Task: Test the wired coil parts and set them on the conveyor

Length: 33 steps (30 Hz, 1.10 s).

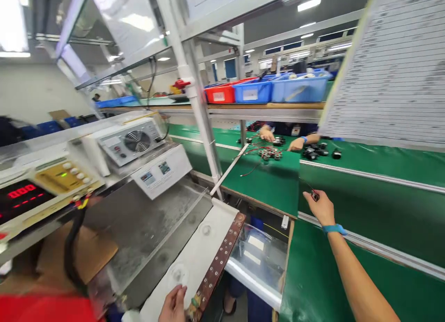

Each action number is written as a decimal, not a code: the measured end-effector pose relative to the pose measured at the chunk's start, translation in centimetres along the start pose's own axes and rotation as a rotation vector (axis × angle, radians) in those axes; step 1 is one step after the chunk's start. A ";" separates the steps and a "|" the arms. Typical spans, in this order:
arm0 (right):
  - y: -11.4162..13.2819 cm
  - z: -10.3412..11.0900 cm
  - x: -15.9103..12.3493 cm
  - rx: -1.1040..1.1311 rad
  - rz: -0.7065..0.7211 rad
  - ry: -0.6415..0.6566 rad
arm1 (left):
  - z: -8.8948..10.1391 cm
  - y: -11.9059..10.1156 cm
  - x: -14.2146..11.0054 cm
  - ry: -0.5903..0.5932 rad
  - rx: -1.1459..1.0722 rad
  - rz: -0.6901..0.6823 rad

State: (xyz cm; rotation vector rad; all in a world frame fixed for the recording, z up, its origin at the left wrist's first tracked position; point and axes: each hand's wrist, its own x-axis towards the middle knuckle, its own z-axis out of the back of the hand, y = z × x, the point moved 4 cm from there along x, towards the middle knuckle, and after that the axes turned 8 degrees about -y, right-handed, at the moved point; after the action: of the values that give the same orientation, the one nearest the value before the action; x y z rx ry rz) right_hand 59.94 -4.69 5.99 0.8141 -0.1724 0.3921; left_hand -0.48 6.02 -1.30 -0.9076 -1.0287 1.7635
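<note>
My right hand [322, 208], with a blue band at the wrist, is held over the green bench at right. Its fingers are closed around a small dark round part [314, 195] with a thin red wire. At the bottom, my left hand [173, 305] has thumb and fingertips pressed together; anything between them is hidden or too small to name. Beside it are a white board [205, 238] and a brown strip [222, 252] with a row of metal studs. A greenish lump [195, 302] sits at the strip's near end, close to my left fingertips.
Across the bench another person's hands [267, 133] work among black round parts [314, 151]. A bunch of wired parts [270, 153] lies on the green mat [267, 187]. A power supply [52, 183] stands left, a white post [198, 99] rises mid-view, and a paper sheet [392, 71] hangs right.
</note>
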 end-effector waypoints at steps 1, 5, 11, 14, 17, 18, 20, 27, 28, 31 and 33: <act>2.7 -0.4 -2.1 0.087 0.086 0.029 | 0.0 -1.3 -0.8 -0.005 0.034 -0.023; 14.6 -1.9 -14.4 0.432 0.541 0.461 | 0.3 -8.0 -4.6 -0.107 0.080 -0.379; 25.2 -3.3 -32.4 0.696 1.045 1.279 | 3.3 -12.3 -8.1 -0.182 0.570 -0.920; 27.0 -7.8 -36.7 0.591 1.075 1.307 | 6.1 -9.7 -7.4 -0.033 0.784 -0.587; 27.7 -12.9 -39.8 0.365 1.121 1.241 | 9.4 -6.6 -7.0 0.002 0.864 -0.210; 27.8 -14.3 -40.8 0.288 1.145 1.217 | 10.2 -5.6 -7.2 0.006 0.840 -0.145; 28.0 -16.2 -42.4 0.148 1.199 1.170 | 11.3 -3.7 -7.7 0.053 0.691 -0.073; 28.1 -19.1 -45.7 -0.086 1.265 1.087 | 8.7 2.0 -12.4 0.429 -0.227 0.316; 28.0 -19.4 -45.9 -0.100 1.263 1.086 | 8.0 2.3 -13.1 0.464 -0.306 0.373; 27.4 -20.0 -46.1 -0.141 1.279 1.093 | 6.2 1.8 -14.5 0.524 -0.460 0.475; 27.1 -20.1 -46.1 -0.146 1.312 1.112 | 5.4 0.7 -14.6 0.520 -0.524 0.504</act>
State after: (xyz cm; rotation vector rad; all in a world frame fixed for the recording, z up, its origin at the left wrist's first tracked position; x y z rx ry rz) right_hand 6.85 14.30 -3.16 0.1362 0.3460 1.9681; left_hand -0.34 -9.07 2.39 -1.9760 -0.9714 1.5094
